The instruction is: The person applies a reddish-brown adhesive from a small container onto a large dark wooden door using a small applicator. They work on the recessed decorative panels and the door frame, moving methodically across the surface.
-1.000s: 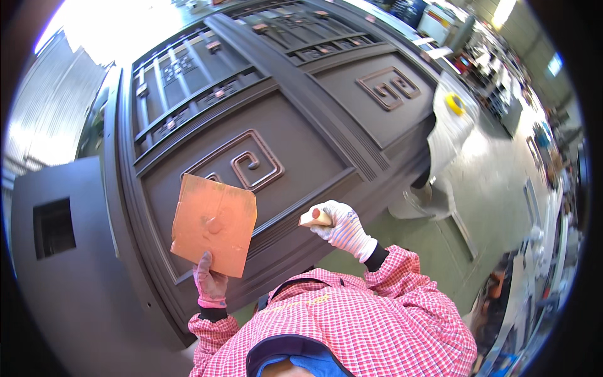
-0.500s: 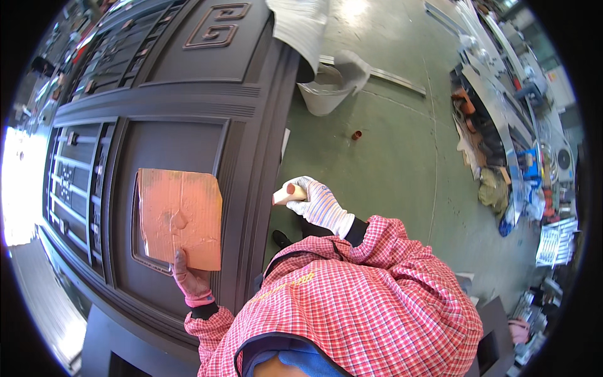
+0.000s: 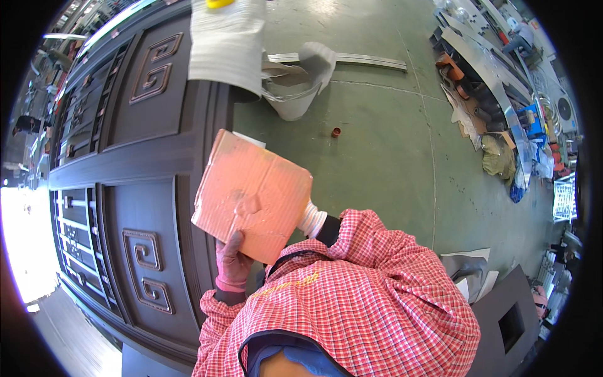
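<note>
A piece of corrugated cardboard (image 3: 251,188) coated in orange-pink paint is tilted in front of me, with a small blob of the same colour near its middle. My left hand (image 3: 232,254), in a stained glove, grips the cardboard's lower edge with the thumb on top. Behind the right side of the cardboard is my right hand (image 3: 312,220); only its striped glove cuff shows, and the fingers are hidden. Left of the cardboard lies a large dark brown door panel (image 3: 147,213) with a raised copper-toned spiral pattern (image 3: 149,271).
White sheet wrap (image 3: 226,47) covers part of the panel's far end. Beyond it stand a pale bucket-like container (image 3: 292,103) and a metal rail (image 3: 370,61) on the green floor. A small reddish-brown cup (image 3: 336,132) sits nearer. Shelving clutter (image 3: 496,113) lines the right; a dark panel with a cutout (image 3: 496,301) lies lower right.
The cardboard has moved right, off the panel, and turned. My right hand, which held a small cream block-like piece with a brown end, is now mostly hidden behind it. My view has shifted too.
</note>
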Available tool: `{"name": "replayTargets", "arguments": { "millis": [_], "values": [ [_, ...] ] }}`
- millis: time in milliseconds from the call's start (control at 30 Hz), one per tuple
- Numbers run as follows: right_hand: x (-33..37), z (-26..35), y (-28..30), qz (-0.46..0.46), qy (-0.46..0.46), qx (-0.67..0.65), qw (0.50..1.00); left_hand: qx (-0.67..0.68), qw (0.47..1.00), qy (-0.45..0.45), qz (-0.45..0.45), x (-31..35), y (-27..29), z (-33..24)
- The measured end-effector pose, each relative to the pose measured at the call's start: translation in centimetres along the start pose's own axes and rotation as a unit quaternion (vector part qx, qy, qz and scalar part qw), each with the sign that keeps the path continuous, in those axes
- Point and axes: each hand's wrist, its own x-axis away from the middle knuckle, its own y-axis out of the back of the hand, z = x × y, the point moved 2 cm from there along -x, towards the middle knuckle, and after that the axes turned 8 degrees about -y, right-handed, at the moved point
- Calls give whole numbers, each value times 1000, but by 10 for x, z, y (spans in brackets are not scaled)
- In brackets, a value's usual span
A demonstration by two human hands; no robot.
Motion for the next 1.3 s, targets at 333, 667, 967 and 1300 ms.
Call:
{"name": "replayTargets", "arguments": {
  "millis": [333, 667, 967, 1300],
  "values": [
    [9, 80, 81, 105, 122, 275, 948, -12, 981, 153, 118, -108, -106, 67],
    [-84, 120, 268, -317, -35, 347, 882, -119, 979, 132, 102, -273, -141, 115],
    [-219, 74, 533, -482, -285, 556, 614, -207, 968, 142, 21, -371, -72, 219],
    [-341, -46, 725, -517, -207, 635, 534, -196, 965, 166, -51, -424, -21, 346]
  ]
}}
